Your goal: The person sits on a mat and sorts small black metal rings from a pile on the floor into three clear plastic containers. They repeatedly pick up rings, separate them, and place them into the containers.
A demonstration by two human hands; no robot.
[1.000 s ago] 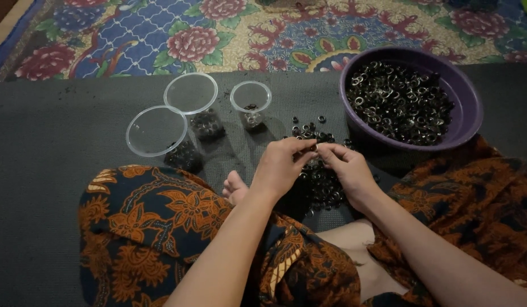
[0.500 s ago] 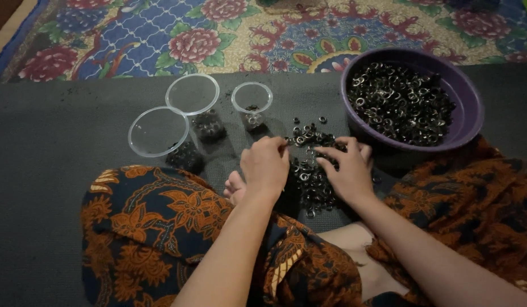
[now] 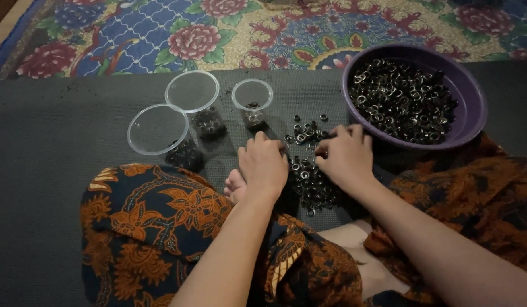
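- A dark grey mat (image 3: pixel 58 170) covers the floral carpet (image 3: pixel 161 34), giving small parts a plain, flat floor to lie on.
- A purple bowl (image 3: pixel 474 108) at far right, within arm's reach, holds a heap of small metal eyelets (image 3: pixel 403 99).
- Three clear plastic cups (image 3: pixel 158 129) stand at far left, each with a few eyelets at the bottom.
- A loose pile of eyelets (image 3: pixel 309 182) lies on the mat between the hands.
- The left hand (image 3: pixel 264 165) and right hand (image 3: pixel 344 156) rest palm-down on the pile, fingers curled into it; any pinch is hidden.
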